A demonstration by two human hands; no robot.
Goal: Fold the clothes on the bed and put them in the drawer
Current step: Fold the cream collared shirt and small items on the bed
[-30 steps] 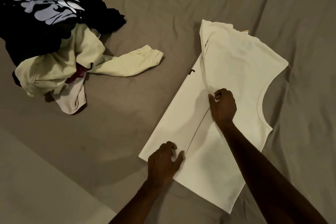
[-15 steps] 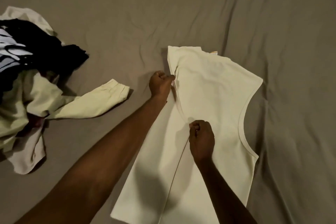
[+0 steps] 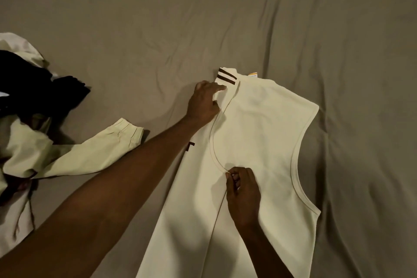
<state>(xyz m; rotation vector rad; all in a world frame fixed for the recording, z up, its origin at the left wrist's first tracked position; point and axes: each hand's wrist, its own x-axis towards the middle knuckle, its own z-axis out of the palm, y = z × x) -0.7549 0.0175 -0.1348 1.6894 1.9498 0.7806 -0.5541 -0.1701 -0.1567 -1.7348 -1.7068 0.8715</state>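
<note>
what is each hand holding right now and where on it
Both hold the cream shirt. The left hand pinches its top corner by the striped trim; the right hand pinches the folded-over armhole edge near the shirt's middle.

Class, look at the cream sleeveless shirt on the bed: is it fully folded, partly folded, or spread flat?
Partly folded. One side of the cream shirt lies doubled over, and its long body still stretches out unfolded.

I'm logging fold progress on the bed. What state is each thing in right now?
cream shirt: flat on the sheet, one side folded over, striped sleeve turned out.
left hand: pinches the striped sleeve.
right hand: pinches the folded edge.
clothes pile: heaped, unfolded, one pale sleeve stretched out.
bed sheet: wrinkled.
</note>
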